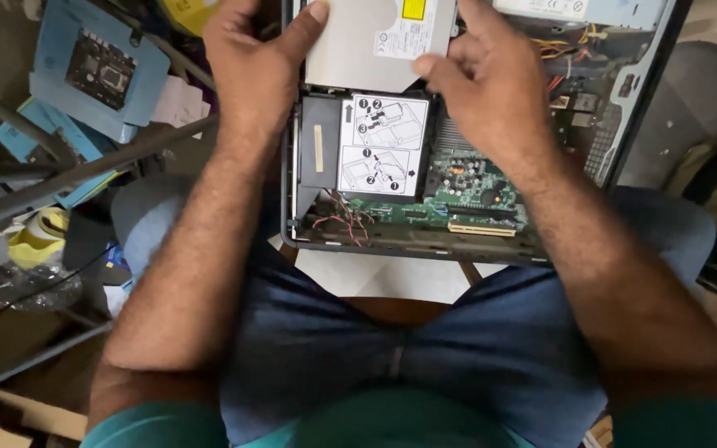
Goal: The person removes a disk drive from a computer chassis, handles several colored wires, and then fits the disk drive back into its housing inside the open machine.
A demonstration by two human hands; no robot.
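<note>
Two hands, left hand point(251, 70) and right hand point(483, 79), grasp one grey optical drive point(367, 46) over one open computer case point(400, 207).

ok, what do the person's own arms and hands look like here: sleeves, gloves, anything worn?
Both hands are bare: no gloves, rings, watch or wristband on the left hand or the right hand. The forearms are uncovered and hairy down to the elbows. Short teal-green sleeves show at the bottom edge on both sides, matching the teal-green shirt. No cables or markings on either arm.
</note>
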